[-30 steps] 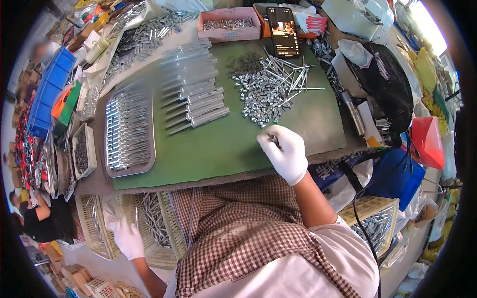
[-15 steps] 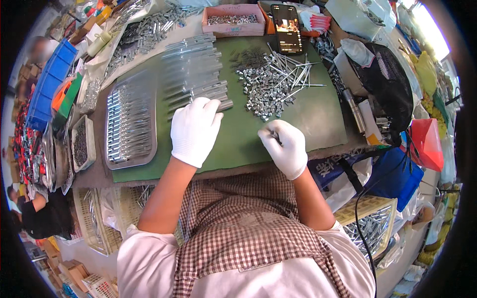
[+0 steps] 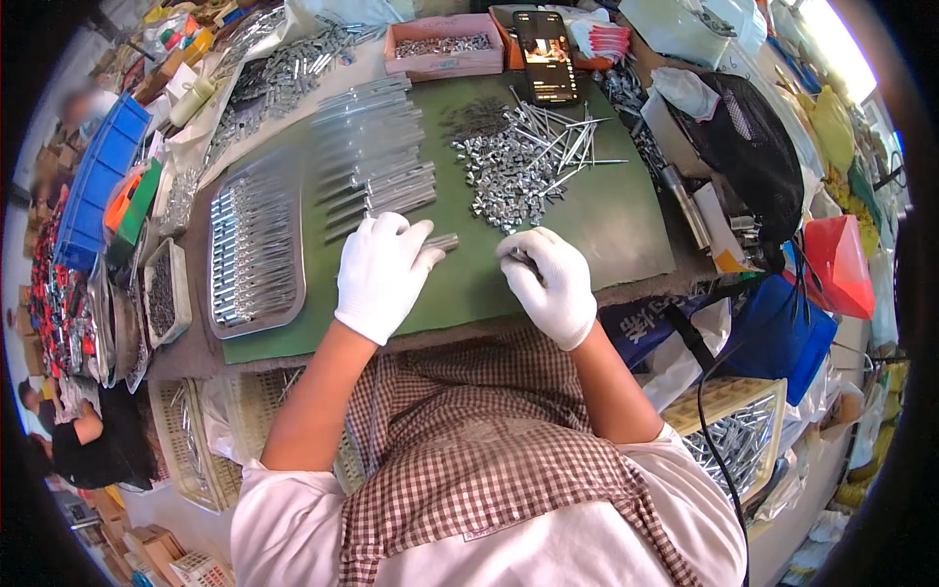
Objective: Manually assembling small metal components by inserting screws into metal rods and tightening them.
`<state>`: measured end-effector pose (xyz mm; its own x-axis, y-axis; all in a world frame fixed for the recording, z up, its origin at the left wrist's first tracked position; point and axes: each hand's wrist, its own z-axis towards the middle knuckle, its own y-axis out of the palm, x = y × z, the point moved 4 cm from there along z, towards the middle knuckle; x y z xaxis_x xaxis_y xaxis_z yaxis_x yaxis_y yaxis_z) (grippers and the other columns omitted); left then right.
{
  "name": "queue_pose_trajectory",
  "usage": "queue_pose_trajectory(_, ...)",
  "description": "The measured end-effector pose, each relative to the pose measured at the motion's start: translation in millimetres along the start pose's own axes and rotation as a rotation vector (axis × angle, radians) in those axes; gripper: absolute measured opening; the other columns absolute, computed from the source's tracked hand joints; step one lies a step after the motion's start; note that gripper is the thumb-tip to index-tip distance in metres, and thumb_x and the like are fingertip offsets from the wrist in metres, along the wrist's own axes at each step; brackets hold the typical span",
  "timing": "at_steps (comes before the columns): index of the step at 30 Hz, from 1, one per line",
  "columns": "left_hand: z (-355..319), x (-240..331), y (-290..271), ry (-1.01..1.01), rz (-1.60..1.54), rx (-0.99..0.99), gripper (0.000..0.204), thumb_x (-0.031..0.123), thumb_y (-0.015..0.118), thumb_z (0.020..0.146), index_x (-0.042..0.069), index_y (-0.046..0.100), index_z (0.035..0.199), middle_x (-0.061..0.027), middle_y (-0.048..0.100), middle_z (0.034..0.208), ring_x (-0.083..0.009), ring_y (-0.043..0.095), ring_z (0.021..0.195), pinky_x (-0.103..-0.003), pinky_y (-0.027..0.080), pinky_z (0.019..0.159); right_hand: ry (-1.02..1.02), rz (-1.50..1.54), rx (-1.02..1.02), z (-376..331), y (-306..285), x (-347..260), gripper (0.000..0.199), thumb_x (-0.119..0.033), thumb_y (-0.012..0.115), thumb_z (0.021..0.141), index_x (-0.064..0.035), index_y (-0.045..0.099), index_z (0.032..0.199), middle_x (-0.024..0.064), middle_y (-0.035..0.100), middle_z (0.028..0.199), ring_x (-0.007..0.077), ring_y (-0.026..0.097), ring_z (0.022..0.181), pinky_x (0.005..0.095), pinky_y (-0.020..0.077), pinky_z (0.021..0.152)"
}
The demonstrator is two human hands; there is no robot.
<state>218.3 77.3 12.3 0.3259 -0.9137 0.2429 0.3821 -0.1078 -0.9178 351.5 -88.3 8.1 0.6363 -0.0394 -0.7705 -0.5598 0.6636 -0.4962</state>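
Your left hand (image 3: 383,274) pinches a small metal sleeve (image 3: 442,241) just below the pile of loose metal parts (image 3: 514,161), and your right hand (image 3: 550,282) closes on a thin pin (image 3: 518,258) beside it. Left of the pile, rows of finished pieces (image 3: 377,157) lie ready, yet the pile itself looks far from used up.

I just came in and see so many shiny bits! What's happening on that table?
A person in white gloves is working at a green mat. The left hand holds a small clear tube, pulled from the row of tubes. The right hand pinches a tiny metal piece beside the pile of metal parts. A filled tray lies to the left.
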Motion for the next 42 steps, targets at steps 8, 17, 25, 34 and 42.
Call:
queue_pose_trajectory(8,-21,-9,-6,0.030,-0.275,0.030,0.026,0.014,0.071,0.088,0.007,0.070,0.113,-0.0131,0.067,0.107,-0.0346,0.065,0.097,-0.042,0.052,0.085,0.192,0.355,-0.033,-14,-3,5,0.023,-0.011,0.058,0.100,-0.0034,0.066,0.120,0.0128,0.065,0.089,0.0233,0.064,0.076,0.0348,0.0522,0.072)
queue_pose_trajectory(17,-13,44,-29,0.249,0.051,-0.057,0.037,0.029,0.074,0.087,0.009,0.070,0.118,-0.0069,0.066,0.093,-0.0244,0.066,0.085,-0.037,0.053,0.073,0.553,0.458,-0.205,-12,0,-2,0.029,-0.018,0.054,0.106,-0.0001,0.064,0.127,0.0060,0.066,0.085,0.0157,0.063,0.069,0.0307,0.0529,0.069)
queue_pose_trajectory(25,-22,41,-29,0.111,-0.191,-0.057,0.043,0.023,0.076,0.086,0.017,0.071,0.128,-0.0072,0.063,0.081,-0.0262,0.065,0.074,-0.037,0.053,0.068,0.298,0.132,-0.215,-9,-2,2,0.024,-0.020,0.066,0.099,0.0019,0.069,0.106,0.0173,0.069,0.083,0.0231,0.066,0.072,0.0342,0.0522,0.071)
queue_pose_trajectory(34,-27,37,-22,0.053,-0.272,-0.089,0.043,0.015,0.072,0.087,0.024,0.071,0.129,-0.0065,0.061,0.079,-0.0253,0.064,0.068,-0.036,0.053,0.063,0.298,0.159,-0.213,-10,-2,5,0.020,-0.017,0.071,0.095,0.0011,0.069,0.103,0.0137,0.067,0.078,0.0194,0.061,0.068,0.0319,0.0514,0.069)
queue_pose_trajectory(42,-24,38,-19,0.014,-0.285,-0.077,0.032,0.015,0.072,0.088,0.021,0.072,0.119,-0.0060,0.063,0.081,-0.0250,0.065,0.070,-0.036,0.053,0.063,0.277,0.214,-0.173,-7,-9,4,0.019,-0.009,0.070,0.093,0.0016,0.067,0.109,0.0097,0.067,0.087,0.0150,0.061,0.076,0.0290,0.0518,0.074)
